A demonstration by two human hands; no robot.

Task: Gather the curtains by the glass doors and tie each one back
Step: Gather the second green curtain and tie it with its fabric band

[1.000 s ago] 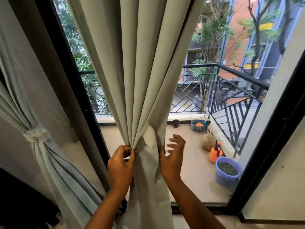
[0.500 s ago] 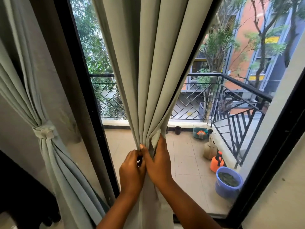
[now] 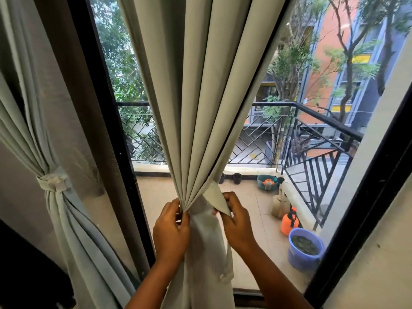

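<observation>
Nearest the camera, two bare forearms rise from the bottom edge to the middle curtain (image 3: 200,97), which hangs in front of the glass door (image 3: 312,197) and hides its centre. The left hand (image 3: 171,230) pinches the bunched pleats at the narrow waist of the cloth, fingers curled against the folds. The right hand (image 3: 237,224) grips a loose flap (image 3: 217,199) of the same pale fabric, thumb and fingers closed on its edge just beside the gathered pleats. Below the hands the cloth falls in a loose column to the floor. To the left, a second curtain (image 3: 66,219) is already cinched by a tie-back band (image 3: 54,182) and hangs against the wall beside the black door frame (image 3: 107,130). Beyond the glass, on the tiled balcony, stand a blue bucket (image 3: 305,248), an orange sprayer (image 3: 289,221), a beige watering can (image 3: 281,205) and small dark pots (image 3: 237,178). A black metal railing (image 3: 312,139) closes the balcony, with trees and an orange building beyond.
</observation>
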